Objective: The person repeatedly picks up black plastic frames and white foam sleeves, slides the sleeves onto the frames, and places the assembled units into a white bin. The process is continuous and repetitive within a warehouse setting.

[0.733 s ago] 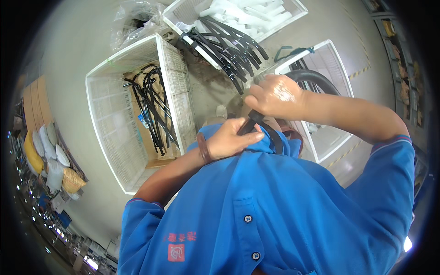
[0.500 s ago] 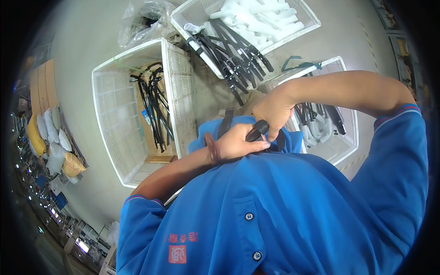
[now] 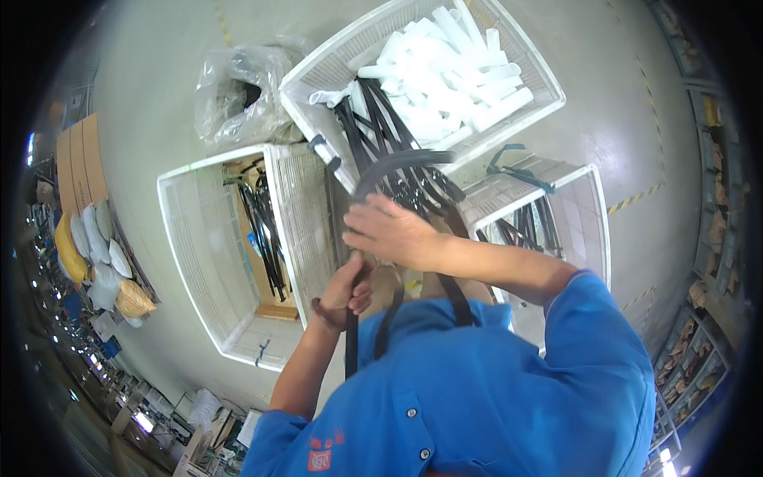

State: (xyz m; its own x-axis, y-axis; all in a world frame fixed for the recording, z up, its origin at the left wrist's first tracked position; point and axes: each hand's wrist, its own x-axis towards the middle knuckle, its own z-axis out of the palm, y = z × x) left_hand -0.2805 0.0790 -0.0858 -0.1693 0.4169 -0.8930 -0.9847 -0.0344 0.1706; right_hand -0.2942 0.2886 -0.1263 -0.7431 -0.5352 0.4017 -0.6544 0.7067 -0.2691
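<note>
Two hands work one black rubber strip [image 3: 395, 164], which arcs up from the left hand [image 3: 343, 292], bends over above the right hand [image 3: 395, 233] and ends near the upper crate. Left hand: fingers clenched around the lower run of the strip, just above the blue collar. Right hand: laid palm-down over the strip higher up, fingers loosely curled; whether it grips or only presses the strip cannot be told. Progress, as a judgement: the strip is lifted clear of the crates and is in mid-handling, not yet set down in any container; many like strips remain to be dealt with. Behind the hands, a white mesh crate [image 3: 531, 73] holds a bundle of black strips [image 3: 373, 127] beside white foam tubes [image 3: 445, 67]. To the left, a second white crate [image 3: 199, 262] contains a few black strips; to the right, a third crate [image 3: 598, 215] contains others. A crumpled clear plastic bag [image 3: 238, 95] lies on the floor.
</note>
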